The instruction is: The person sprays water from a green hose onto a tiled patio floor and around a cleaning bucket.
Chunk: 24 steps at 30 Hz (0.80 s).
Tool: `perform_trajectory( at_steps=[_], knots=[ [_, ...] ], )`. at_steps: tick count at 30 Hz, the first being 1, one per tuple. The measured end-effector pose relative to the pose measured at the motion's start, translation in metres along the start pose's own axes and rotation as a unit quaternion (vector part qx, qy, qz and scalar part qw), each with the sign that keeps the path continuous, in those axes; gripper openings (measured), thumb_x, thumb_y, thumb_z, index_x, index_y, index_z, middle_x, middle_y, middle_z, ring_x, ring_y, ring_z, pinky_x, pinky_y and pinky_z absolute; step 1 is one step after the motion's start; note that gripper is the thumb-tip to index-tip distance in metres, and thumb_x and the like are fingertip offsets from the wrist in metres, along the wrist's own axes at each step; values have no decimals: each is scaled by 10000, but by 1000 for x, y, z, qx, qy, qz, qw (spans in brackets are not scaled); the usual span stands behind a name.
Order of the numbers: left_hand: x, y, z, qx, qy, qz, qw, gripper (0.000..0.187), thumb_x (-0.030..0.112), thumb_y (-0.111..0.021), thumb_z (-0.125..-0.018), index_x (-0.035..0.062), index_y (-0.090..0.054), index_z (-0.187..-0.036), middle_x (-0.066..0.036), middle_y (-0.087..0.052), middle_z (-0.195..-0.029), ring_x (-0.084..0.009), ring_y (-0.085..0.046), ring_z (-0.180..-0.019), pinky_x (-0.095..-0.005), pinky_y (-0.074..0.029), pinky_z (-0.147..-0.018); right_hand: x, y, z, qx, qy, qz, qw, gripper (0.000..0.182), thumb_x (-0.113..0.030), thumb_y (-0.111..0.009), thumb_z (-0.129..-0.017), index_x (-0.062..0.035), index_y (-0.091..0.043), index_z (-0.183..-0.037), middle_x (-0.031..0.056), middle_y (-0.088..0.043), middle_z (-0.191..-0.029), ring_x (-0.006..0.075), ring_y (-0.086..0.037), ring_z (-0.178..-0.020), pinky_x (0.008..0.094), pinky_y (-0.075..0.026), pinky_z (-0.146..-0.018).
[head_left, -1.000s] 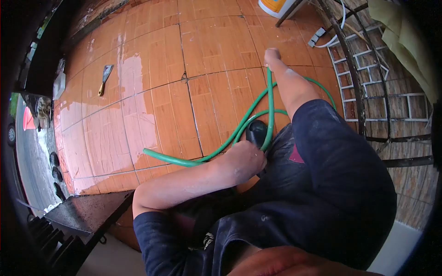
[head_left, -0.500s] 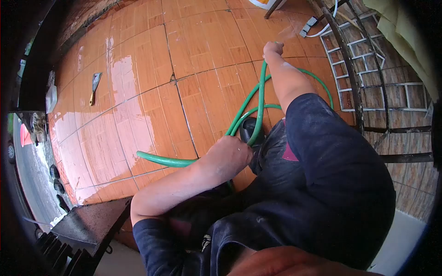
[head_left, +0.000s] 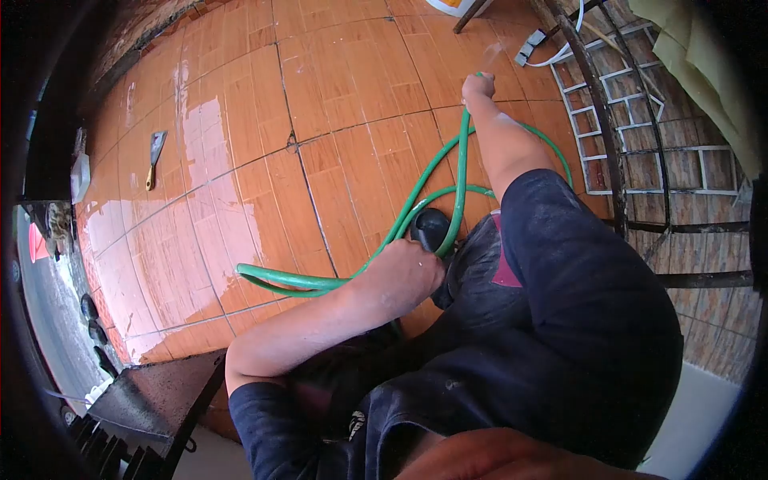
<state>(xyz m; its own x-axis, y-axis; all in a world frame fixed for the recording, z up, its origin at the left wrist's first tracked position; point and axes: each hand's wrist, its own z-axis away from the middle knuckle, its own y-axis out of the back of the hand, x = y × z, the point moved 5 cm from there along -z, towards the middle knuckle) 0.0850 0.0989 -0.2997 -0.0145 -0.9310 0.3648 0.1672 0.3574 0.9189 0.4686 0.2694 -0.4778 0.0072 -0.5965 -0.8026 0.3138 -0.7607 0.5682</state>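
A green garden hose (head_left: 462,180) runs between my two hands and lies in loops over the wet orange tiles. My left hand (head_left: 412,272) is closed around a bundle of its strands, close to my body. Farther out, my right hand (head_left: 479,86) grips the hose near its end, and a faint spray of water (head_left: 491,56) leaves it toward the floor. A bend of the hose (head_left: 248,270) sticks out to the left past my left forearm. Just beyond my left hand is a black shoe (head_left: 430,227).
A scraper (head_left: 155,160) lies on the tiled floor (head_left: 344,88) at left. Dark metal bars (head_left: 604,104) and a white grid frame (head_left: 586,136) stand at right, near a white cable (head_left: 560,56). A white bucket (head_left: 452,6) is at the top edge. A black metal piece (head_left: 152,392) sits lower left.
My right hand has shifted slightly, and the water spray shows more plainly. The hose bend at left now shows a second strand beneath it. The whole view has tilted a little.
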Motion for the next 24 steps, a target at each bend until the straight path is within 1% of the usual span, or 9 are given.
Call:
perform_trajectory(
  at_steps=[2,4,6,8,10,12,16,18,24],
  knots=[
    [1,1,-1,1,15,-7,1000,73,107,-630,-771,107,-702,-786,-57,-685,-764,-226,-690,-776,-331,-533,-636,-5,0,5,-8,11,16,1000,320,-125,-525,-887,-107,-470,-1201,224,-611,-1140,387,-667,-921,475,-592,-622],
    [2,-1,-2,6,9,-17,1000,73,110,-632,-772,104,-700,-799,-55,-687,-772,-226,-689,-791,-333,-532,-646,-6,-2,1,-15,24,32,999,312,-137,-524,-896,-106,-471,-1202,222,-611,-1141,385,-665,-928,474,-591,-637],
    [1,-4,-4,13,3,-28,1000,76,112,-634,-773,102,-698,-812,-52,-688,-781,-226,-687,-806,-334,-530,-656,-9,-1,3,5,44,26,999,296,-158,-519,-912,-111,-472,-1200,211,-618,-1125,380,-663,-927,469,-588,-662],
    [1,-4,-3,25,-12,-16,999,73,105,-605,-809,49,-652,-803,-77,-658,-760,-237,-689,-760,-354,-531,-588,-15,4,9,4,43,28,999,291,-159,-515,-915,-112,-471,-1200,209,-621,-1121,378,-658,-944,463,-586,-679],
    [1,-1,-3,24,-7,-14,1000,71,102,-605,-806,48,-651,-799,-76,-657,-758,-236,-689,-761,-353,-532,-587,-14,4,5,2,42,30,999,287,-160,-511,-919,-114,-471,-1200,207,-623,-1116,377,-653,-961,457,-584,-695],
    [1,-1,-3,21,-1,-10,1000,69,99,-605,-803,47,-650,-794,-75,-657,-755,-234,-689,-763,-352,-532,-586,-13,3,-1,39,86,50,994,254,-171,-525,-915,-108,-502,-1160,168,-656,-970,323,-676,-714,430,-556,-493],
    [2,-1,-4,41,0,-8,999,62,92,-608,-794,45,-648,-789,-79,-663,-744,-239,-694,-761,-349,-538,-594,-12,1,-11,42,110,66,991,259,-175,-526,-917,-108,-497,-1165,173,-656,-984,332,-676,-708,436,-556,-502],
    [1,-2,-5,39,1,-2,999,59,90,-609,-791,45,-647,-787,-80,-665,-739,-243,-695,-757,-348,-541,-598,-12,4,-12,40,65,40,996,277,-174,-528,-917,-99,-469,-1177,233,-625,-1116,401,-643,-977,495,-517,-839],
    [0,-1,-4,59,7,9,998,59,92,-617,-783,39,-643,-778,-86,-667,-725,-258,-695,-740,-356,-547,-612,-15,13,-18,76,102,18,992,287,-167,-541,-907,-96,-468,-1176,247,-640,-1068,419,-632,-988,504,-509,-832]
  ],
)
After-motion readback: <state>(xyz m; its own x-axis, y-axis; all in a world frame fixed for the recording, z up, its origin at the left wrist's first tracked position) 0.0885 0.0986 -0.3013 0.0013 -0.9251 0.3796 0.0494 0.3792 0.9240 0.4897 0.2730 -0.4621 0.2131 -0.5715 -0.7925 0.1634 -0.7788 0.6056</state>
